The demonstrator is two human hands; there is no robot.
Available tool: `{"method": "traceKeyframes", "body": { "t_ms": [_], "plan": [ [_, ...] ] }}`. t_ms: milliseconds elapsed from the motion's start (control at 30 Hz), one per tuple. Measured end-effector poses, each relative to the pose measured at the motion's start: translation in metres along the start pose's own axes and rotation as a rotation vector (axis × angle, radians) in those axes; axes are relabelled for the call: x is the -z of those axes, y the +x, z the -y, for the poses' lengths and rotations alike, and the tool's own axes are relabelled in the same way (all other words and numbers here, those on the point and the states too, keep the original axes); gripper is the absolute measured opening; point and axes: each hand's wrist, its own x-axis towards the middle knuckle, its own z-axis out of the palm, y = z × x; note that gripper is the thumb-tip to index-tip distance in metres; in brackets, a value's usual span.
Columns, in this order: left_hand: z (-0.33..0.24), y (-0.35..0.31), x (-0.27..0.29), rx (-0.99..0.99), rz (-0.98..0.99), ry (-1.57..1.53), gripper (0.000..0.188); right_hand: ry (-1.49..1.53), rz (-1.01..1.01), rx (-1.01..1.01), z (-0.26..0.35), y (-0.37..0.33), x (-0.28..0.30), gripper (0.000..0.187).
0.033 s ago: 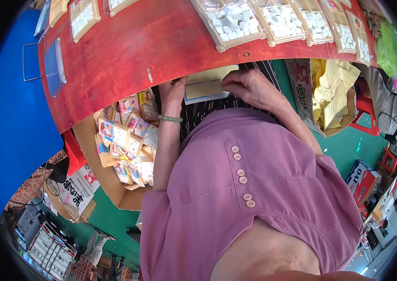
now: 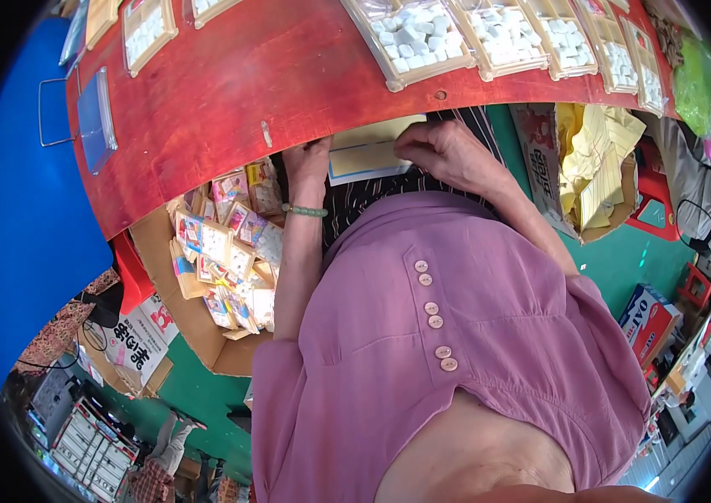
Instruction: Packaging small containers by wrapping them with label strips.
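Note:
On my lap, over dark striped cloth, lies a flat pale yellow sheet (image 2: 362,159) with a white and blue lower border. The red table's edge hides its far part. My left hand (image 2: 307,159), wearing a green bead bracelet (image 2: 305,211) at the wrist, is closed at the sheet's left end; its fingertips are partly hidden. Over the right end, my right hand (image 2: 449,155) has its fingers bent and pinched together. Whatever lies between those fingertips is too small or hidden to make out.
Above my hands is the red table (image 2: 221,109), bearing clear-lidded trays of white pieces (image 2: 418,42). A carton of small packaged wooden boxes (image 2: 215,243) stands by my left forearm. At right is a carton of yellow paper (image 2: 603,159); a blue surface (image 2: 28,210) fills the far left.
The sheet and my right hand have shifted very slightly to the left. My left hand keeps nearly the same place.

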Motion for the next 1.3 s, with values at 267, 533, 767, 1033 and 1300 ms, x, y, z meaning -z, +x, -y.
{"method": "traceKeyframes", "body": {
  "t_ms": [267,533,767,1033,1300],
  "plan": [
    [-0.023,-0.044,0.000,-0.026,0.095,-0.303,0.012,0.070,-0.116,0.089,-0.012,0.016,-0.017,0.013],
    [-0.052,-0.080,0.000,-0.026,0.219,-0.135,0.012,0.214,-0.114,0.146,-0.006,0.011,-0.030,0.015],
    [-0.071,-0.088,-0.001,-0.155,0.283,0.092,0.013,0.154,-0.176,0.232,-0.007,0.005,-0.028,0.017],
    [-0.074,-0.093,-0.005,-0.196,0.321,0.127,0.010,0.122,-0.179,0.261,-0.005,-0.004,-0.020,0.017],
    [-0.087,-0.096,-0.010,-0.319,0.355,0.277,0.009,0.066,-0.228,0.325,-0.005,-0.010,-0.017,0.014]
  ]
}}
